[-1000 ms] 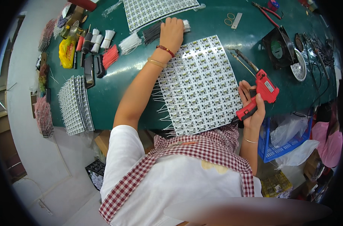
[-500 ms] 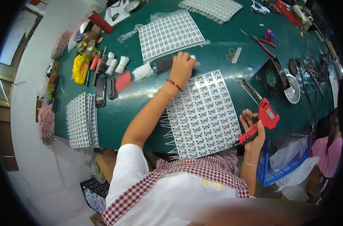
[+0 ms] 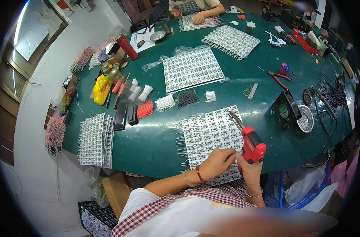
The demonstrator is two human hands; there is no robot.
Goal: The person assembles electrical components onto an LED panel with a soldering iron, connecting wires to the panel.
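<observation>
A red soldering gun (image 3: 252, 145) is gripped in my right hand (image 3: 250, 170), its tip pointing up and away over the far right part of a white circuit board panel (image 3: 205, 136). That panel lies at the table's near edge, with rows of small parts and thin white wires sticking out along its left side. My left hand (image 3: 218, 162) is closed in a pinch above the panel, its fingertips up against my right hand. What they hold, if anything, is too small to make out. Beyond the panel lie bundles of white wires (image 3: 165, 102), black wires (image 3: 188, 98) and red wires (image 3: 145, 110).
More panels stand stacked at left (image 3: 93, 140) and lie farther back (image 3: 192, 69). On the right are a black fan (image 3: 284, 111), a metal bowl (image 3: 305, 119), red-handled pliers (image 3: 280, 80) and scissors (image 3: 274, 40). Across the table a co-worker's hand (image 3: 199, 17) rests on another panel.
My left hand has come back from the wire bundles to my right hand. The soldering gun has moved left over the panel. The view has tilted up, showing a co-worker across the table.
</observation>
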